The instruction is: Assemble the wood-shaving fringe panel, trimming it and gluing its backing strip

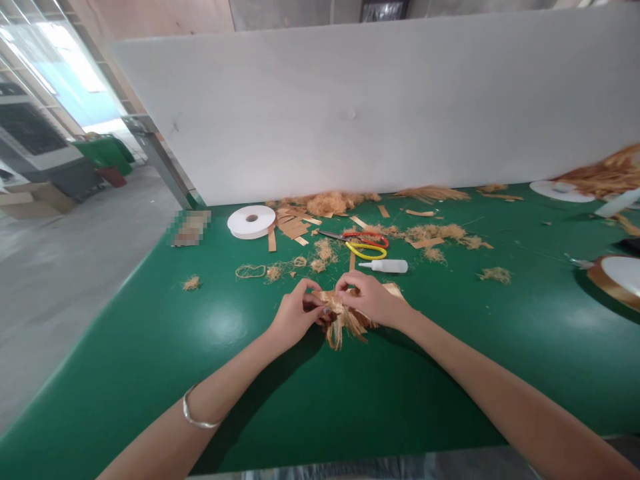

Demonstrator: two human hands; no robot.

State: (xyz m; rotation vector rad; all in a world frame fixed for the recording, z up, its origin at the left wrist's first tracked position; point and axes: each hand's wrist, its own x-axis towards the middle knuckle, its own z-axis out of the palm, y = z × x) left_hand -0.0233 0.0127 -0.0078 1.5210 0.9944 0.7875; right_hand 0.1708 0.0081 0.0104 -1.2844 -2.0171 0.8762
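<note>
A bundle of tan raffia-like fibre strips [345, 328] fans out toward me above the green table, between my two hands. My left hand [299, 312] is closed on the bundle's left side, thumb and fingers pinching it. From the right, my right hand [369, 298] pinches the upper part, its fingertips close to those of the left. A pale flat piece [394, 290] shows behind the right hand; I cannot tell whether it joins the bundle. Just beyond the hands lie a white squeeze bottle [390, 266] with a thin nozzle and scissors [367, 245] with red and yellow handles.
Behind the scissors, brown strips [294, 223] and fibre tufts [330, 202] lie scattered beside a white tape roll [251, 221]. An upright white board [350, 113] borders the far edge of the green table [240, 393]. A round brown-rimmed object [617, 280] sits at right.
</note>
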